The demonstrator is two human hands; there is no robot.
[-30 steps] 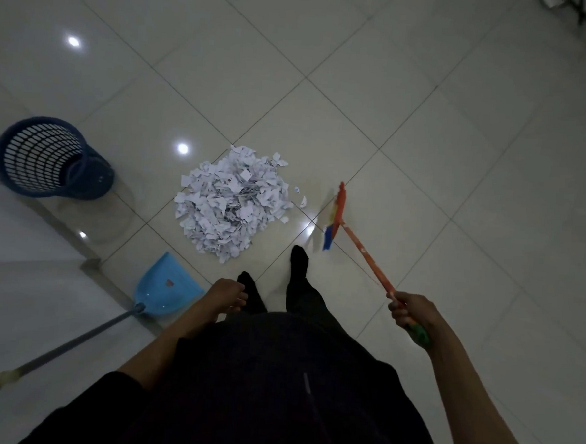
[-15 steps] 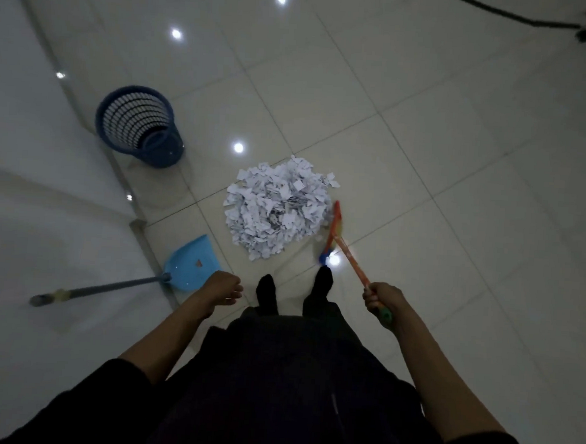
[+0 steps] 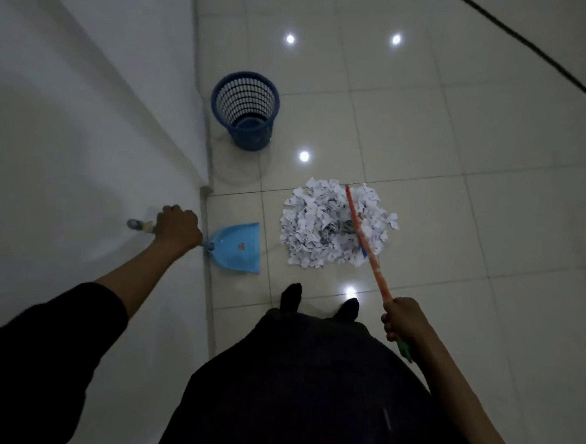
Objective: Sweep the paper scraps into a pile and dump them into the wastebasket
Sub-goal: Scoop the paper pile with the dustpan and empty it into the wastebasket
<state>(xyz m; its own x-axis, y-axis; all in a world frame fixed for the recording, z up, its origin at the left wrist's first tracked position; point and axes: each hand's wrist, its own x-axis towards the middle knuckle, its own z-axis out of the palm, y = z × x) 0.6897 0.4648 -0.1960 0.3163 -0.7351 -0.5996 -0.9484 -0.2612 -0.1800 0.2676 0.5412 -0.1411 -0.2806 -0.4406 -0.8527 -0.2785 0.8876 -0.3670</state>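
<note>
- The paper scraps (image 3: 336,224) already lie in one round pile on the tiled floor (image 3: 457,197), so the sweeping part looks almost done.
- The right hand (image 3: 404,319) is curled tight around the orange broom handle (image 3: 368,250). From this grip the handle slants up and away, and the broom head (image 3: 352,211) lies across the pile.
- The left hand (image 3: 176,226) is wrapped around the long handle of the blue dustpan (image 3: 237,247). The pan sits on the floor just to the right of this grip, with its wide mouth toward the pile but not touching it.
- The blue wastebasket (image 3: 245,110) stands upright past the dustpan, farther from both grips, near the white wall (image 3: 86,106). It looks empty inside.
- I think the step now is getting the dustpan ready to scoop.
- The next move likely needs the left grip to slide the pan up to the pile's edge and hold it flat on the floor.
- Then the right grip can push the scraps into the pan with the broom.
- A tilted pan could let scraps slip under it.
</note>
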